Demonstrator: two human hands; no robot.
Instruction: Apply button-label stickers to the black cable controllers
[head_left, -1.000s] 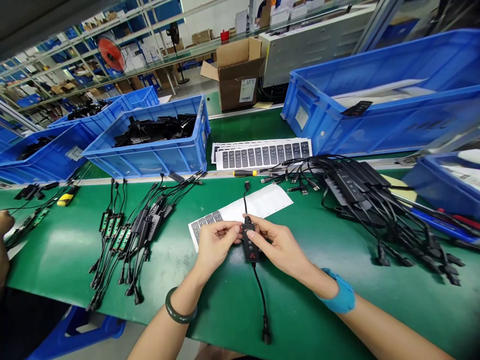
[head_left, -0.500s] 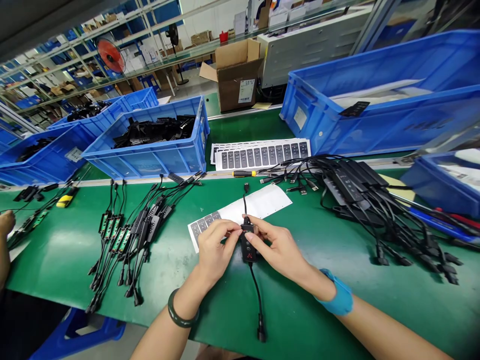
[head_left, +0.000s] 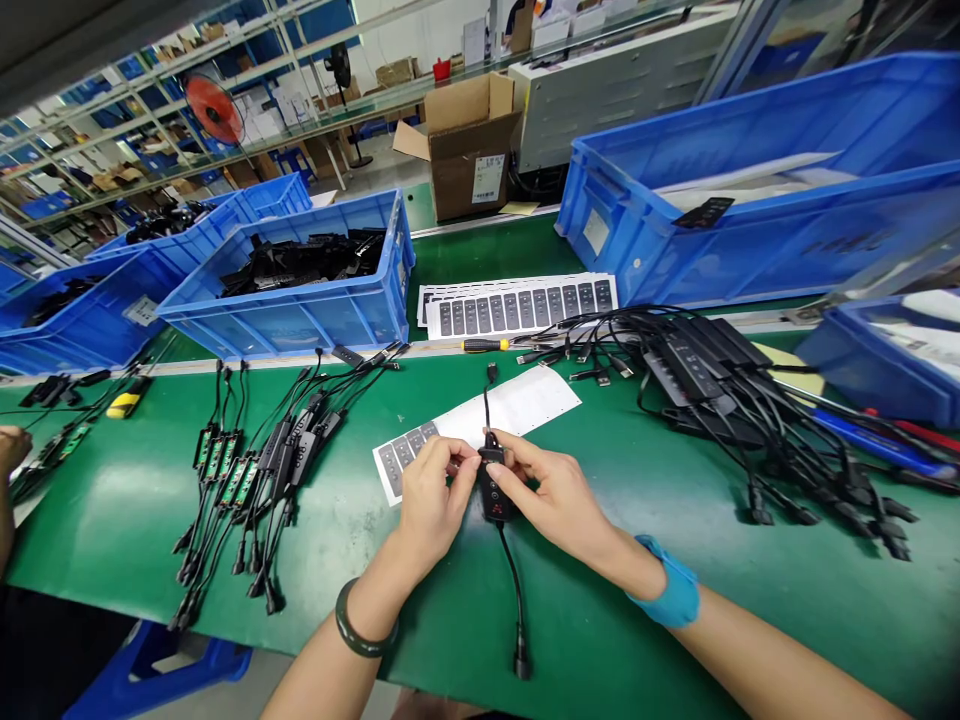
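Observation:
A small black controller box [head_left: 496, 492] with a cable at each end lies on the green bench, gripped from both sides. My left hand [head_left: 433, 500] pinches its left upper edge with curled fingers. My right hand [head_left: 553, 492] presses on its right side, thumb and forefinger closed on it. Its lower cable [head_left: 515, 600] runs toward me and ends in a round plug. Just behind the hands lies a white backing sheet [head_left: 480, 420] with a few grey stickers left on it.
Finished black controllers with cables [head_left: 720, 390] are piled at the right. Unlabelled ones and green circuit boards [head_left: 255, 460] lie in a row at the left. Sticker sheets [head_left: 517, 305], a yellow screwdriver [head_left: 486, 345] and blue bins [head_left: 292, 290] stand behind. Another person's hand [head_left: 11, 450] shows at far left.
The controller has been drawn slightly toward me, its lower plug sliding nearer. Both hands stay pinched on it, and the fingers shift a little along its top edge.

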